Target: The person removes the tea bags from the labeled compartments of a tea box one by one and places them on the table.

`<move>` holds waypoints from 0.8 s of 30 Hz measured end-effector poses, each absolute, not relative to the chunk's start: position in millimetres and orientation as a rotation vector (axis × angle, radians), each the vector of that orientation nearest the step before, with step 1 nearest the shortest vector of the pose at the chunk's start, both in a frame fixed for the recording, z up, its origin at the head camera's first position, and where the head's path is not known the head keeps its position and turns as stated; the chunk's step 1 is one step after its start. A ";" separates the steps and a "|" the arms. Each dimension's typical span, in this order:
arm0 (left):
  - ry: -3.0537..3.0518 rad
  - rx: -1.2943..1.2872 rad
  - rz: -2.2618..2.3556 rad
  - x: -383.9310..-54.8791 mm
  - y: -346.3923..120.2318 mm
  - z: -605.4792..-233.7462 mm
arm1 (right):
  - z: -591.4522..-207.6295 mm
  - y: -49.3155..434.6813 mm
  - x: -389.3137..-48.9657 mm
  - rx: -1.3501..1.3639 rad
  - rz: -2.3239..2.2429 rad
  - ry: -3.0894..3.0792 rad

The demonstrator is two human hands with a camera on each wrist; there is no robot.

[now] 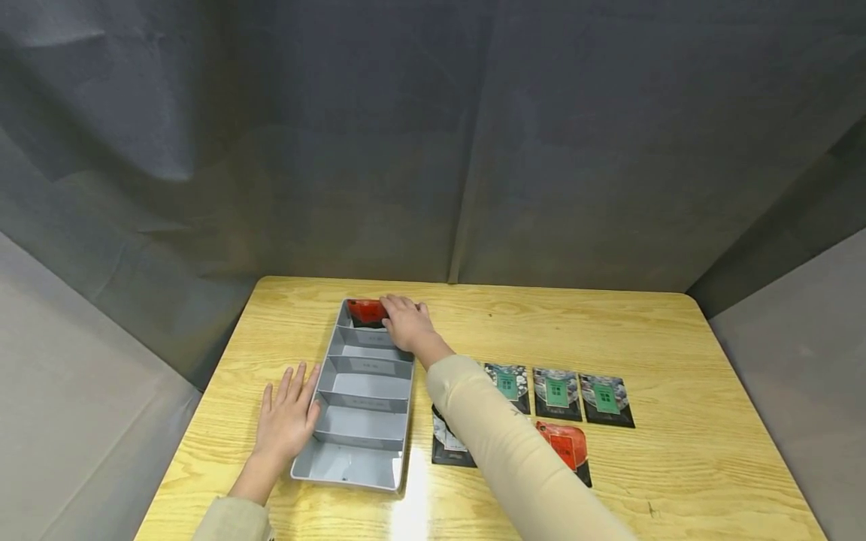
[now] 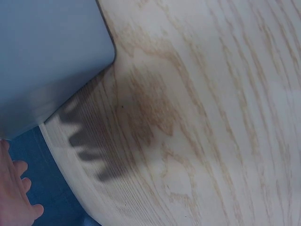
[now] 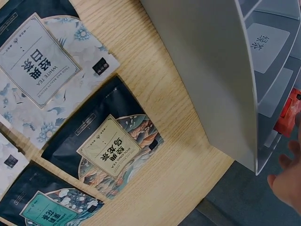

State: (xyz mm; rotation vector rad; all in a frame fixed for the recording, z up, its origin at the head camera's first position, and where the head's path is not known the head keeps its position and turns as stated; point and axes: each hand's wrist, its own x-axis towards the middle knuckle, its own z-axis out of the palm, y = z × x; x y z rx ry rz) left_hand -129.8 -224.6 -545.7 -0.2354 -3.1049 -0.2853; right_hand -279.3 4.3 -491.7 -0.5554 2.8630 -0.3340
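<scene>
A grey divided tray point(image 1: 364, 385) stands lengthwise on the table. In its farthest compartment a red and black tea packet point(image 1: 366, 310) leans upright. My right hand point(image 1: 410, 324) reaches over that compartment, thumb and index finger at the packet's right edge, and seems to pinch it; the contact is partly hidden. The right wrist view shows the red packet point(image 3: 287, 115) beside my fingers point(image 3: 288, 186) at the tray's far end. My left hand point(image 1: 284, 417) lies with spread, straight fingers along the tray's left side; its fingers point(image 2: 21, 188) show at the left wrist view's lower corner.
Right of the tray lie a white tea packet point(image 3: 40, 61), an oolong tea packet point(image 3: 110, 146), several green-labelled packets point(image 1: 557, 393) and another red packet point(image 1: 563, 451). My right forearm point(image 1: 521, 443) covers part of them. Dark curtain point(image 1: 575, 150) hangs behind the wooden table point(image 1: 704, 451).
</scene>
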 end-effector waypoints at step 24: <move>-3.093 -0.237 -0.281 -127.5 -223.4 -544.6 | -502.5 0.2 -280.4 -0.613 -0.344 2.843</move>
